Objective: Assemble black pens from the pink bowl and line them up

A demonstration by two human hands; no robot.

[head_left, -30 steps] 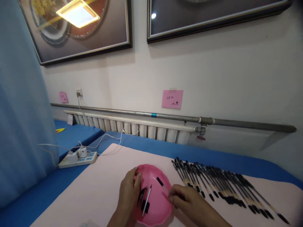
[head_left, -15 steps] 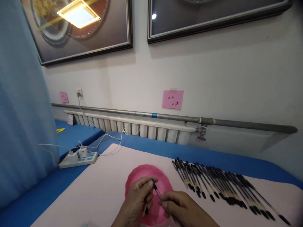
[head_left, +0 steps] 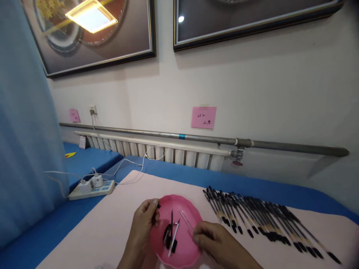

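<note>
Over pink table mat (head_left: 117,224): left hand (head_left: 144,220) pinching small black cap (head_left: 158,206), right hand (head_left: 213,241) gripping clear pen barrel (head_left: 186,220) above pink dish (head_left: 182,254); best kept low over dish, parts aligned.

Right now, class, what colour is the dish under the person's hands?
Pink. The dish shows best in the head view, the only one.

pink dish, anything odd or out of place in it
Nothing spilled. The pink dish holds loose pen parts, taken apart, unlike the whole pens in a row to its right. The right hand holds a clear barrel.
</note>
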